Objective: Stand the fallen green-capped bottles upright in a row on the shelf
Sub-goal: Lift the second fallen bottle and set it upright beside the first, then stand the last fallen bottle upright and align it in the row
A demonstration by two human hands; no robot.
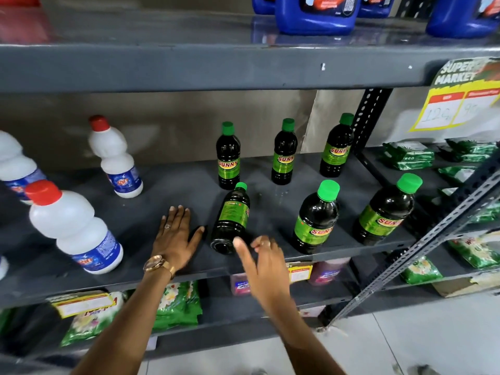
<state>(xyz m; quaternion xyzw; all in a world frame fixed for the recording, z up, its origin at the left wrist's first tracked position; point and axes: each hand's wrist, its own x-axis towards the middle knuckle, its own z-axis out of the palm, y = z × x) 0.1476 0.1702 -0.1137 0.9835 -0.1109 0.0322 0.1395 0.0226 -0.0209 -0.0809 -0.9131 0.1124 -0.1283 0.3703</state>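
Note:
One dark bottle with a green cap point(231, 220) lies on its side on the grey shelf point(167, 190), base toward me and cap pointing to the back. Several others stand upright: three along the back point(228, 158) point(284, 154) point(336, 148) and two nearer the front edge point(315, 219) point(385, 212). My left hand point(176, 234) rests flat on the shelf just left of the lying bottle, fingers spread, thumb near its side. My right hand point(261, 257) hovers at the bottle's base with fingers apart, holding nothing.
White bottles with red caps point(116, 158) point(73, 228) stand on the left of the same shelf. Blue jugs point(315, 14) sit on the shelf above. A perforated metal post point(365, 123) and a price sign point(460, 96) are at the right. Green packets point(178, 304) fill the shelf below.

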